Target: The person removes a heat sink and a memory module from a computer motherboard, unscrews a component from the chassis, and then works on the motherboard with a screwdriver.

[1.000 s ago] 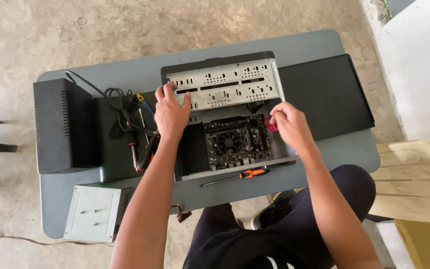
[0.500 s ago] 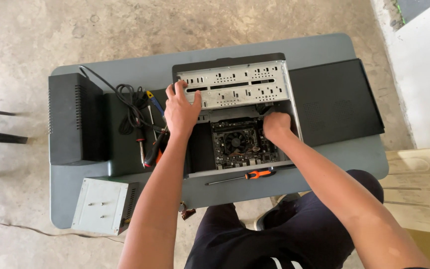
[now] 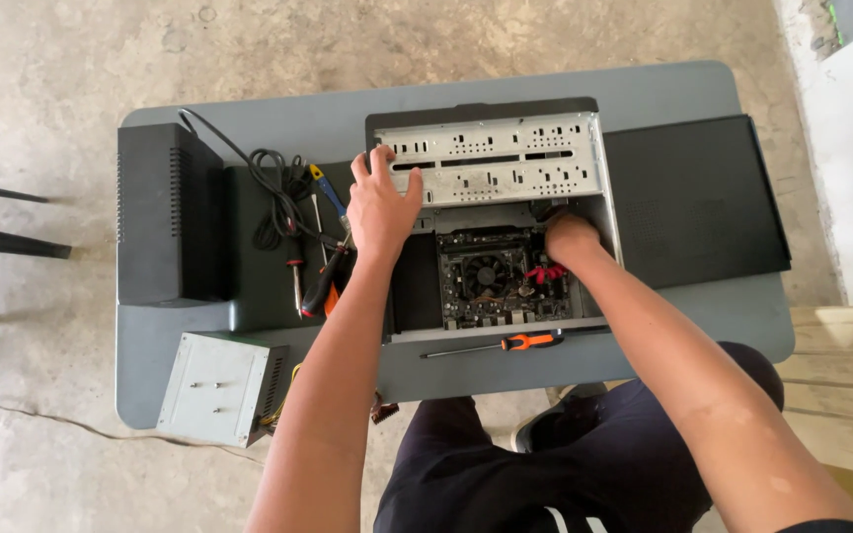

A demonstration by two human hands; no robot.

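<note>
I am pressing my left hand (image 3: pixel 384 202), fingers spread flat, on the open computer case (image 3: pixel 491 212) sitting mid-tabletop (image 3: pixel 249 109). My right hand (image 3: pixel 570 240) is curling inside; I cannot tell what it is holding.

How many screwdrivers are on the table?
2 that I can tell. An orange-handled screwdriver lies in front of the open computer case. A black-and-red screwdriver lies by the left hand, in the tool pile beside the cables. More may hide there.
</note>
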